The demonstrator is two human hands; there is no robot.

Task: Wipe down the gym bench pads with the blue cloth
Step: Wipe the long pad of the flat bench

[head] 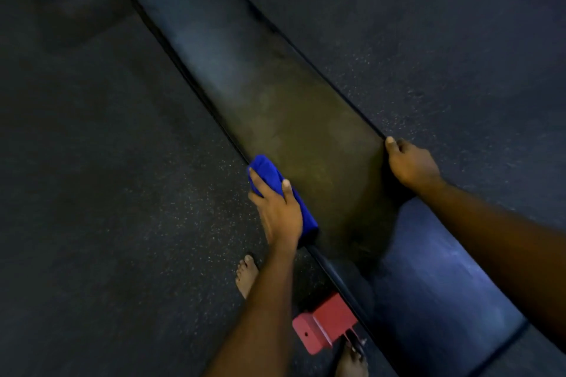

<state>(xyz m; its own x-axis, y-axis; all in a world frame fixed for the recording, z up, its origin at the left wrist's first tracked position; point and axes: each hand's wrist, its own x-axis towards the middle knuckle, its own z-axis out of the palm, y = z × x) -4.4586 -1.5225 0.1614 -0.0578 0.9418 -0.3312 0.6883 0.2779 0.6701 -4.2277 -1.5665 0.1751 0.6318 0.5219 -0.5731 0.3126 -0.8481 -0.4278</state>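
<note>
The left arm reaches up from the bottom centre of the frame. The left hand [277, 211] is curled over the bunched blue cloth [266, 173], thumb on top, holding it against the left edge of the long bench pad [275, 95] at lower centre. The right arm enters from the right edge. The right hand [412, 164] grips the pad's near right corner with the thumb along the rim. The seat pad [444, 269] lies at lower right, and the two hands are well apart.
</note>
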